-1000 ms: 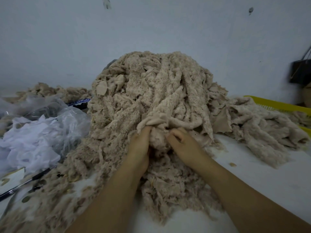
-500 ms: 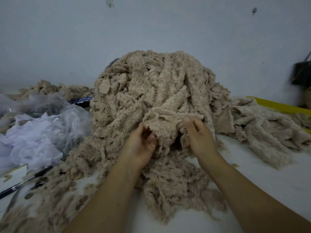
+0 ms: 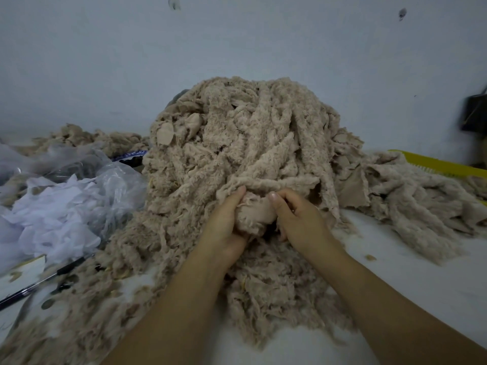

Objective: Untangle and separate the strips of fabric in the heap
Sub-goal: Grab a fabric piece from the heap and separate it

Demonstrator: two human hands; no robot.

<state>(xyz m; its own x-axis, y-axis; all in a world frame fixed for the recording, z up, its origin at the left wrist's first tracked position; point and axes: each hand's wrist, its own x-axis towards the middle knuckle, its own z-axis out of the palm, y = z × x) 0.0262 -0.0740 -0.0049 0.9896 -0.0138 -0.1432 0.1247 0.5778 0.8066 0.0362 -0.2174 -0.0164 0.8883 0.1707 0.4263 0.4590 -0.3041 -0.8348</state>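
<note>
White desk (image 3: 421,285) bears the beige heap (image 3: 250,140) centrally. Left hand (image 3: 224,227) and right hand (image 3: 303,219) curl fingers round one clump (image 3: 255,214) at its front. Yellow basket (image 3: 434,163) at 3 o'clock; plastic bag (image 3: 113,180) at 9 o'clock holds white scraps (image 3: 52,219).

Left of frame, a crumpled clear plastic bag (image 3: 116,180) lies against a pile of white fabric scraps (image 3: 52,217). Lower left, a slim black pen (image 3: 44,281) lies aslant on the white tabletop (image 3: 421,285). Far right, a yellow plastic basket (image 3: 434,164) shows its rim, with a dark boxy object (image 3: 475,114) above it against the pale grey wall (image 3: 237,35).
</note>
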